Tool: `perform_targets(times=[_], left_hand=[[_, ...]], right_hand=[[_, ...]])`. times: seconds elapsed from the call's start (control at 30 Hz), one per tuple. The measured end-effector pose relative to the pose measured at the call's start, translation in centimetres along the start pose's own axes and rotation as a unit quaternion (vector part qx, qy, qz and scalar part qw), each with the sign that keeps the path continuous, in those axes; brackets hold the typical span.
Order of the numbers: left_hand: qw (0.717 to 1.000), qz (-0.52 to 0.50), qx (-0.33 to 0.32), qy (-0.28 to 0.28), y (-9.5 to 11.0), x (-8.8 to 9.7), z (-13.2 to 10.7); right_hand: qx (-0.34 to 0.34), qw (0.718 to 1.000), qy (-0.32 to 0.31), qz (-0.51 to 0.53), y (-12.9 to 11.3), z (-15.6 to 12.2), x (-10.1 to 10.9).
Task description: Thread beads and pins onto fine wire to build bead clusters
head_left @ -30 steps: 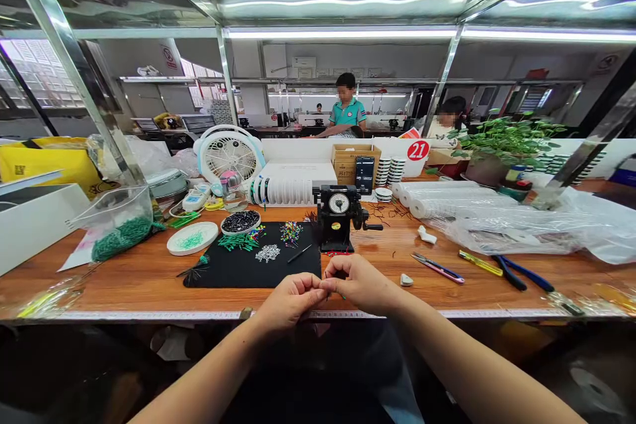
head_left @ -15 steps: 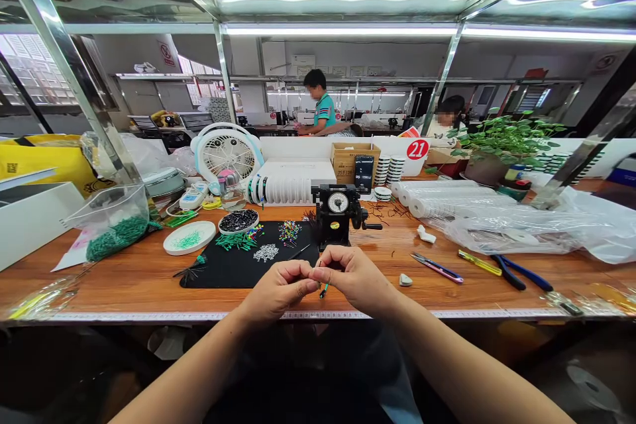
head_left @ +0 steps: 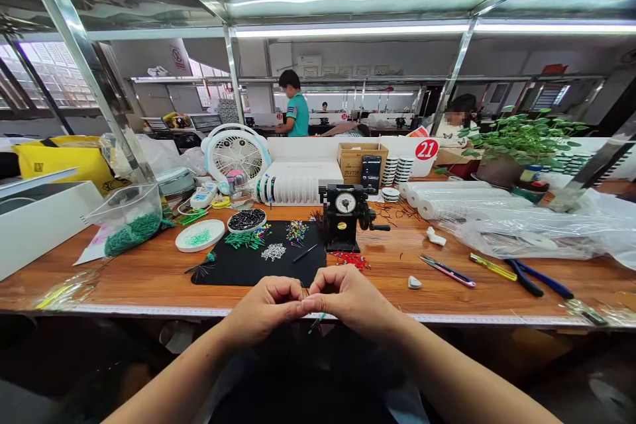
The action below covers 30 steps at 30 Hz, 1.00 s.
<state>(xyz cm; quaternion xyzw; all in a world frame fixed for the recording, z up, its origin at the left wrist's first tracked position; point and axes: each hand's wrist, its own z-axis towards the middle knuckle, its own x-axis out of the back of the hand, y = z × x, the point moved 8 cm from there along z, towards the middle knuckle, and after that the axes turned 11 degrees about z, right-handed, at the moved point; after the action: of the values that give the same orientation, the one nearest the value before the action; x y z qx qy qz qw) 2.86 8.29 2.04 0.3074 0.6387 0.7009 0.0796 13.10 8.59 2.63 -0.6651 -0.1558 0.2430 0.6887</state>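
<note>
At the front edge of the bench, my left hand (head_left: pixel 272 308) and my right hand (head_left: pixel 350 298) meet with thumbs and fingertips pinched together. Both seem closed on a thin strand (head_left: pixel 303 290), a short bit of which shows above the thumbs. Below the fingers hangs a small green piece (head_left: pixel 317 323) with dark thin ends. The fingertips hide how the strand and the piece join. Just beyond lies a black mat (head_left: pixel 231 271) with green sleeves (head_left: pixel 244 240), multicoloured beads (head_left: pixel 297 232), small silvery parts (head_left: pixel 273 252) and a dark pen-like tool (head_left: pixel 305 253).
Behind the hands stands a black hand-crank winder (head_left: pixel 342 218), with red pieces (head_left: pixel 350 260) before it. A dish of black beads (head_left: pixel 247 219) and a white plate (head_left: pixel 199 236) are left. Scissors (head_left: pixel 447 270), a yellow cutter (head_left: pixel 493 266) and blue-handled pliers (head_left: pixel 539 278) lie right.
Both hands have come lower and nearer the bench edge, still pinched together. The red pieces and the dark tool now show more fully. The person in teal across the room has shifted left.
</note>
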Motion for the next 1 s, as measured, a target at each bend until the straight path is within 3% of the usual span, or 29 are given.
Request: perform_targets(times=[0.33,0.63,1.0], left_hand=[[0.997,-0.049,0.052,-0.006,-2.0,-0.4,0.1],[1.000,0.010,0.016,-0.025,-0.1,-0.8,0.0],[0.998,0.037,0.017,-0.039,-0.2,-1.1,0.1]], right_hand=[[-0.023,0.998,0.051,-0.009,0.9,0.2,0.5],[-0.056,0.997,0.053,0.032,1.9,-0.1,0.4],[-0.073,0.993,0.063,0.064,2.6,-0.6,0.5]])
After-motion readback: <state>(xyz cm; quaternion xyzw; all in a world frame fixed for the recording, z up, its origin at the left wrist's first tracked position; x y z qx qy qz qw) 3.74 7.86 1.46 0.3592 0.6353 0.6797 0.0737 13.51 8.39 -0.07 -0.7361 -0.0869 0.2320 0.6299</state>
